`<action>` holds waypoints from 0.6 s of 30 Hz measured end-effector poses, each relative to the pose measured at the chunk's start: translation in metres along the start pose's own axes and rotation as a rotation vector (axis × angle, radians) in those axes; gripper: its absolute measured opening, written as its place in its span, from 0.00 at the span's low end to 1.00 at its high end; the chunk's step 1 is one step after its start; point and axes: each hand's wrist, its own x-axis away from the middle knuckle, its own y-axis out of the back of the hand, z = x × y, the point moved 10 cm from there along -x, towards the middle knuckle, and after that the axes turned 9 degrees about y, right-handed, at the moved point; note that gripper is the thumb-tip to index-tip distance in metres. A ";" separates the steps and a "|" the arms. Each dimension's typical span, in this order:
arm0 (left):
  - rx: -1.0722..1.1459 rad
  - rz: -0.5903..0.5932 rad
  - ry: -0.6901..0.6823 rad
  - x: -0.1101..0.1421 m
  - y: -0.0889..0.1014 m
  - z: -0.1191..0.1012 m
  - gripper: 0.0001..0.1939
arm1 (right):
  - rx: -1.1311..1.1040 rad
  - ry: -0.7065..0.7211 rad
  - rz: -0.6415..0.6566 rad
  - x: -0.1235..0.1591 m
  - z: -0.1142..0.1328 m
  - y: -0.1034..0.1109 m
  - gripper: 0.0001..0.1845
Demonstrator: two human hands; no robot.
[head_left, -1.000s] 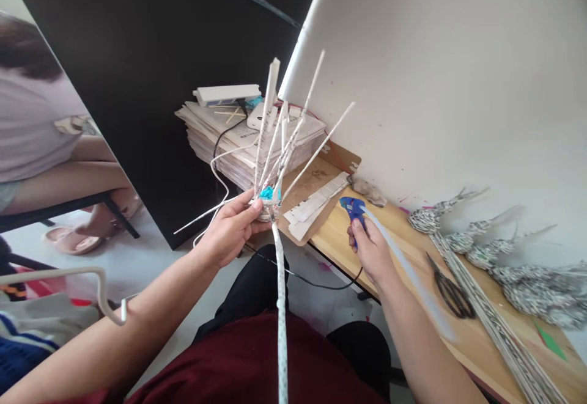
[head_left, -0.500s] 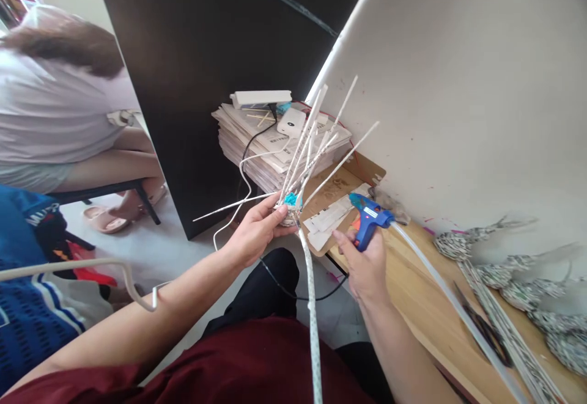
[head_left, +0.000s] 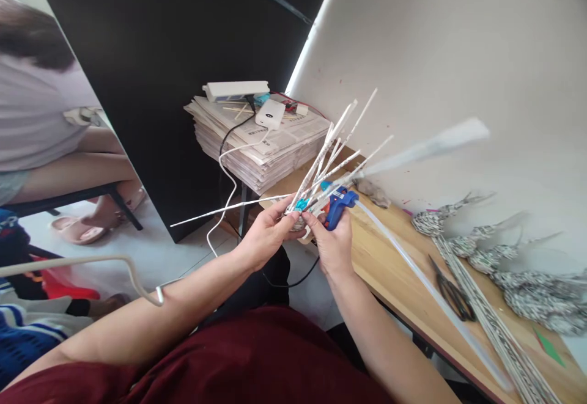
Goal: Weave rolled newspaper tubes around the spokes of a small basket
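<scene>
My left hand (head_left: 262,234) is closed round a small woven paper basket (head_left: 290,224), thumb on its rim. Blue crumpled stuff (head_left: 301,204) fills the basket, and several thin rolled-paper sticks (head_left: 316,162) rise from it. My right hand (head_left: 335,250) grips a blue glue gun (head_left: 338,208), its thumb touching the basket's right side. Out of the gun's back trails a long clear glue stick (head_left: 413,260). A thick paper strand (head_left: 426,147), blurred by motion, reaches from the basket up to the right.
Newspapers (head_left: 266,162) are stacked at the back, bearing a power strip (head_left: 236,90) and a white device (head_left: 270,114). On the wooden table (head_left: 389,245) lie scissors (head_left: 452,291), paper rods (head_left: 495,330) and woven pieces (head_left: 532,294). A seated person (head_left: 41,110) is at left.
My right hand has moved left with the glue gun, up to the basket. The long paper strand has swung from hanging toward my body to pointing up and right. The view has shifted.
</scene>
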 end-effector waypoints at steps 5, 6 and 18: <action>-0.062 0.034 0.007 0.001 -0.009 0.005 0.29 | -0.069 -0.079 -0.026 0.005 -0.006 0.004 0.28; -0.070 0.041 0.009 0.001 -0.010 0.006 0.29 | -0.073 -0.089 -0.027 0.006 -0.006 0.004 0.28; -0.046 0.030 0.041 -0.003 -0.003 0.010 0.29 | -0.233 -0.265 0.009 0.013 -0.004 0.015 0.26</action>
